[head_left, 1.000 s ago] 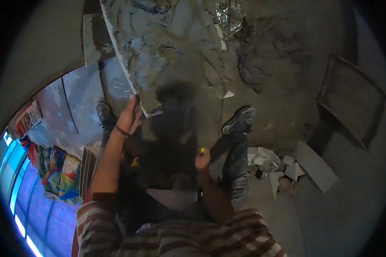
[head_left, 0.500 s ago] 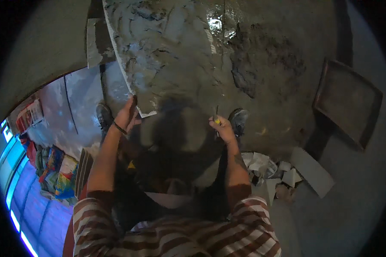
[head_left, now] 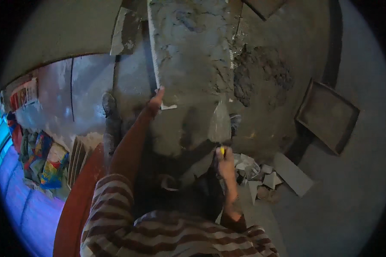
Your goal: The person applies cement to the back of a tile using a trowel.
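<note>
A long slab [head_left: 169,107], spread with wet grey mortar [head_left: 193,64], stretches away in front of me; its pale edge shows along the left side and at the near left corner. My left hand [head_left: 155,103] grips this left edge close to the corner, its fingers partly hidden. In my right hand [head_left: 225,160] is a trowel [head_left: 221,124], held by its handle, which shows a bit of yellow. The trowel's flat, mortar-smeared blade points away from me, near the slab's near right corner.
Rough mortar [head_left: 266,75] lies heaped right of the slab. Farther right is a shallow square tray [head_left: 328,115]. Broken pieces and scraps [head_left: 261,175] lie beside a pale offcut [head_left: 292,173]. Colourful bags [head_left: 51,165] and stacked boards [head_left: 78,156] are at left. My shoes flank the near end.
My right hand has drawn back toward me, and the trowel's blade now shows flat. My left arm reaches farther forward, still at the slab's corner. The view has shifted.
</note>
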Demonstrator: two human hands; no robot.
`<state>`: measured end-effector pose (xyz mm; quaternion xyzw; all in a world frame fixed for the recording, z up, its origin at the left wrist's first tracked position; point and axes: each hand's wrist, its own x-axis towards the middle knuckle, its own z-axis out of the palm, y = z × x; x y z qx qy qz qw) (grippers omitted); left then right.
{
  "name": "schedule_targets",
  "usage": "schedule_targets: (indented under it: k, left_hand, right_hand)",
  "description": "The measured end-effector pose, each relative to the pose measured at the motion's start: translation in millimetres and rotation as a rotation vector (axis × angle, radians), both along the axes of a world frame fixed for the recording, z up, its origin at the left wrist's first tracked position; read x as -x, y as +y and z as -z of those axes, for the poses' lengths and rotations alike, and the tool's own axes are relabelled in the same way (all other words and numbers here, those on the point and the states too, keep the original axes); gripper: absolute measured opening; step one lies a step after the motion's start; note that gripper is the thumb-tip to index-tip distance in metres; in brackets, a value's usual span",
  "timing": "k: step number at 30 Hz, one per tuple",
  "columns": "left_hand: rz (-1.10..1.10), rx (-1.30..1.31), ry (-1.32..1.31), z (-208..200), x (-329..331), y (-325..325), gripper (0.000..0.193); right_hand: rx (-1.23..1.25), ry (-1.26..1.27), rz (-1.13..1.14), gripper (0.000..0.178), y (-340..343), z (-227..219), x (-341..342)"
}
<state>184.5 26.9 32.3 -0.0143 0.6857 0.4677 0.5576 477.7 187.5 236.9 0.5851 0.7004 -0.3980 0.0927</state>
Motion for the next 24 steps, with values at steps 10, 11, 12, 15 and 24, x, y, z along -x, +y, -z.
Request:
schedule_targets:
  k: [10, 11, 12, 15, 24]
  left_hand:
    - [-0.378, 0.108, -0.509, -52, 35, -12, 0.105]
    - [-0.378, 0.12, -0.502, -65, 39, -8, 0.106]
    - [-0.376, 0.132, -0.495, -72, 42, -5, 0.106]
    - [-0.373, 0.16, -0.45, -48, 39, -13, 0.106]
    - [-0.308, 0.054, -0.515, -60, 28, 23, 0.113]
  right_hand:
    - [0.708, 0.089, 0.214, 0.033, -26, 10, 158]
    - [0.703, 0.084, 0.205, 0.033, -31, 7, 161]
    - [0.703, 0.08, 0.321, 0.032, -35, 4, 161]
    - [0.61, 0.089, 0.074, 0.034, -63, 22, 153]
    - [-0.158, -0.562, -0.74, 0.036, 101, 15, 60]
